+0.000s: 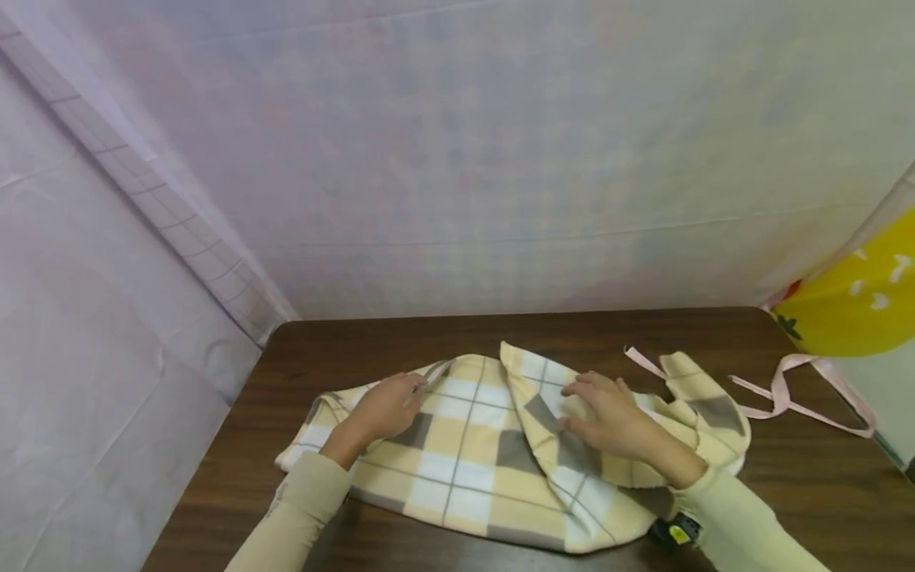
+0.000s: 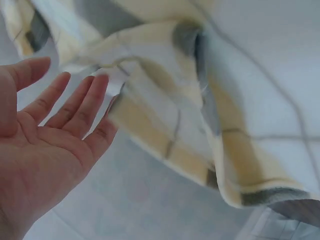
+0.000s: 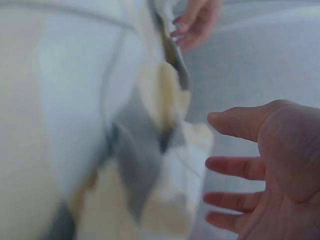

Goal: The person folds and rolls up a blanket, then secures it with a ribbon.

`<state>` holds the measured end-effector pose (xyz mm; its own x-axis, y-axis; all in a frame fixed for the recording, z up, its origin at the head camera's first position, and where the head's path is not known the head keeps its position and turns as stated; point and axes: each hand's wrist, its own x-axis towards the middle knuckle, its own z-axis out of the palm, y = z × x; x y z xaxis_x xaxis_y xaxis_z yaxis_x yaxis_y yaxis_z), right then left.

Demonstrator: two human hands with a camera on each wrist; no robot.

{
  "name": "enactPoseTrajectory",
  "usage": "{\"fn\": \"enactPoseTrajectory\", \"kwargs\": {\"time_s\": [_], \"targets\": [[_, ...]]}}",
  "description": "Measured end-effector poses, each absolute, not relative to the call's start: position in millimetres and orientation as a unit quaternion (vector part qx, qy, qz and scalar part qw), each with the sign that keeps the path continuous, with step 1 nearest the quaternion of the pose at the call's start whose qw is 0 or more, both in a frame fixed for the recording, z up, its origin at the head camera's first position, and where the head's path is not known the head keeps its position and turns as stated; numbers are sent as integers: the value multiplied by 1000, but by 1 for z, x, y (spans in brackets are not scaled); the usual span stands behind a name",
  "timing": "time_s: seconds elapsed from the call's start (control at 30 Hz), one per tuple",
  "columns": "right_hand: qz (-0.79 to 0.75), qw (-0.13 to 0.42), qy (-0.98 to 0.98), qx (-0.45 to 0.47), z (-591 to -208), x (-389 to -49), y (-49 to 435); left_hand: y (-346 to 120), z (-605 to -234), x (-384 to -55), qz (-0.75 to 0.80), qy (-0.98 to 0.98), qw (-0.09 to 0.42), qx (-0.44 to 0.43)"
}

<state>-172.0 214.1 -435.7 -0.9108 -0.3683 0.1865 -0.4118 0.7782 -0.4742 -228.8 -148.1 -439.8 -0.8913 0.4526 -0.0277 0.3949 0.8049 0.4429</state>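
Observation:
A plaid fleece cloth [image 1: 457, 445] in cream, white and grey lies rumpled across the table, with a flap folded over toward its right side. My left hand [image 1: 389, 407] is at the cloth's upper left edge; in the left wrist view its fingers [image 2: 82, 107] are spread and loosely extended beside a hanging fold. Over the folded flap on the right is my right hand [image 1: 608, 417]. Its fingers [image 3: 235, 167] are apart and nearly straight in the right wrist view, with nothing between them. Whether either hand touches the fabric I cannot tell.
The dark brown wooden table [image 1: 236, 469] ends against a pale fabric backdrop [image 1: 457, 159]. A pink ribbon [image 1: 779, 389] lies at the right, running over the table edge. Beyond that edge is a yellow item with white marks [image 1: 851, 294].

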Motion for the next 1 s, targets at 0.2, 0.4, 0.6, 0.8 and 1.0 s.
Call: {"fn": "enactPoseTrajectory", "kwargs": {"time_s": [0.2, 0.4, 0.6, 0.8, 1.0], "targets": [[298, 22, -933, 200, -461, -193, 179, -145, -452, -228, 115, 966, 59, 223], [346, -12, -926, 149, -467, -200, 171, -150, -463, -232, 67, 967, 2, 244], [383, 25, -914, 128, -452, -205, 208, -157, -463, -233, 71, 964, -49, 250], [385, 73, -918, 67, -428, -207, 272, -170, -459, -239, 195, 961, -64, 184], [385, 28, -922, 40, -412, -203, 339, -185, -438, -242, 292, 942, -129, 103]]}}
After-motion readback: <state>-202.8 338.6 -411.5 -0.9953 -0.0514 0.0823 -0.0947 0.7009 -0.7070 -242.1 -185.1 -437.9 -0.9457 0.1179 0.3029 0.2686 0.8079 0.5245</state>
